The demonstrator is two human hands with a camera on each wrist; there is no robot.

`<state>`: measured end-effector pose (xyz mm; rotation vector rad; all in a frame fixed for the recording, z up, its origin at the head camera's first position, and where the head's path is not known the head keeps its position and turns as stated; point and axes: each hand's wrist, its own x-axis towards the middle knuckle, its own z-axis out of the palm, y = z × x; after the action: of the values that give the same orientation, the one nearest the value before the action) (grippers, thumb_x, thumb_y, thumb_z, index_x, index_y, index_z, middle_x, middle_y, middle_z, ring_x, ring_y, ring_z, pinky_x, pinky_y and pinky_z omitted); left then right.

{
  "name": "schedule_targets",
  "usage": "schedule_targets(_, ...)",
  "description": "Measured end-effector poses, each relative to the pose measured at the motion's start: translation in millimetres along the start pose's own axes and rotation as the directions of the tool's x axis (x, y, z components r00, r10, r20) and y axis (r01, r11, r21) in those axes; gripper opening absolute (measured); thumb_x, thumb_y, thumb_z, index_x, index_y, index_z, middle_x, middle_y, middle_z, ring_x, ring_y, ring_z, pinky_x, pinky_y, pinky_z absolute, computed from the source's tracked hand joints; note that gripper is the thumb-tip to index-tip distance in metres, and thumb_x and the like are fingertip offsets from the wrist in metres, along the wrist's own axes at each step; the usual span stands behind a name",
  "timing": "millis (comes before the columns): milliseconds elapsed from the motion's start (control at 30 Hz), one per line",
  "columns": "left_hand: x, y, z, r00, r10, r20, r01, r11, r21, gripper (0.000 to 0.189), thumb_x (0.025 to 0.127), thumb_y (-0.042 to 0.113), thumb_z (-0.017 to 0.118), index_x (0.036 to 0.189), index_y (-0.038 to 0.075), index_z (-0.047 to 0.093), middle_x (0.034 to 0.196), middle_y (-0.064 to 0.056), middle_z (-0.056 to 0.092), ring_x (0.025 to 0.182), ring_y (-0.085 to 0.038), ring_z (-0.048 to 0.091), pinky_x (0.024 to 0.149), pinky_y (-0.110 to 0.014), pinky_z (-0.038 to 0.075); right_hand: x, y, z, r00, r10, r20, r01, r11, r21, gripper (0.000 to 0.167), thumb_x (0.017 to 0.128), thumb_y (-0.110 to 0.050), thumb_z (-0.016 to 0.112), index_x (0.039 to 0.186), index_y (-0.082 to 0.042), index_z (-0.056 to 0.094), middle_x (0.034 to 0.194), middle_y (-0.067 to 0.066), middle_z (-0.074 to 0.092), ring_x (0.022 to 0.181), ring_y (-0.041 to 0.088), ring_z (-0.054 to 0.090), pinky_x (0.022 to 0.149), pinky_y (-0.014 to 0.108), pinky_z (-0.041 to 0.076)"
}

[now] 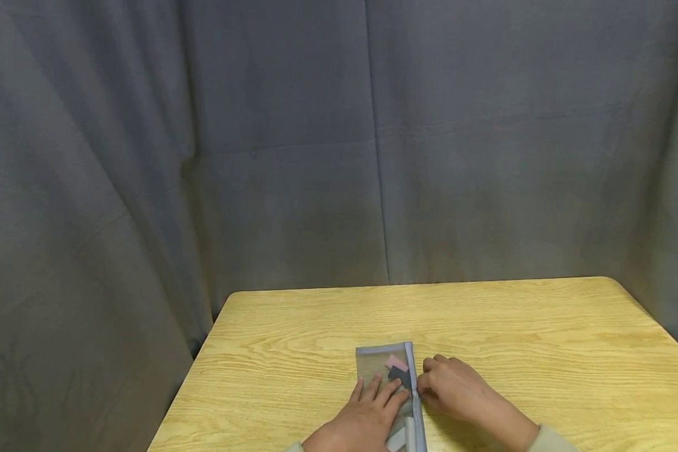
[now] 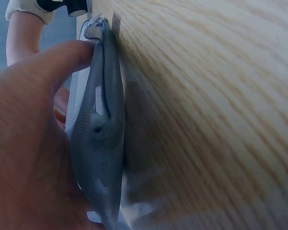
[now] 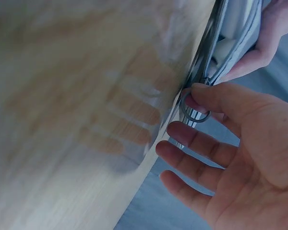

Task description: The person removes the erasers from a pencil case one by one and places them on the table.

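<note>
A see-through grey zip pouch (image 1: 375,362) with a blue-grey border lies flat on the table, its zip along the right side. Inside show a pink piece (image 1: 397,363), a dark piece (image 1: 400,375) and pale blocks (image 1: 409,433). My left hand (image 1: 364,417) rests on the pouch with its fingers spread and straight. With thumb and index finger, my right hand (image 1: 452,384) pinches the zip's ring pull (image 3: 197,120); its other fingers are loosely bent. In the right wrist view, the zip edges stand apart on the near side of the pull.
The wooden table (image 1: 294,333) has rounded back corners. Grey curtains (image 1: 288,188) hang behind it and at its sides. Reflections of the hand show on the glossy tabletop in the right wrist view.
</note>
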<state>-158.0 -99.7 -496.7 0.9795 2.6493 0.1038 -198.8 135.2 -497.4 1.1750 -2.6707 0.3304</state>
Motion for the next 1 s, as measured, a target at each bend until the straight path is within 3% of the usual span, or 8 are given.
schedule_targets(700, -2.1, 2.8, -1.2, 1.0, 0.009, -0.014, -0.008, 1.0, 0.029, 0.103, 0.083, 0.075, 0.062, 0.161, 0.022, 0.021, 0.168, -0.003, 0.016, 0.152, -0.04, 0.022, 0.114, -0.064, 0.03, 12.6, 11.5, -0.6, 1.0, 0.021, 0.004, -0.021, 0.997, -0.07, 0.01, 0.077, -0.019, 0.086, 0.076, -0.024, 0.078, 0.072, -0.011, 0.056, 0.064, 0.006, 0.047, 0.055, 0.025, 0.042)
schedule_targets(1000, -1.1, 2.1, -0.5, 1.0, 0.012, -0.017, -0.011, 0.999, 0.042, 0.104, 0.082, 0.076, 0.062, 0.161, 0.022, 0.02, 0.168, -0.003, 0.016, 0.151, -0.04, 0.023, 0.114, -0.064, 0.029, 15.4, 15.1, -0.6, 1.0, 0.022, 0.013, -0.021, 0.997, -0.079, 0.009, 0.078, -0.02, 0.086, 0.076, -0.024, 0.078, 0.073, -0.011, 0.056, 0.064, 0.005, 0.045, 0.054, 0.022, 0.04)
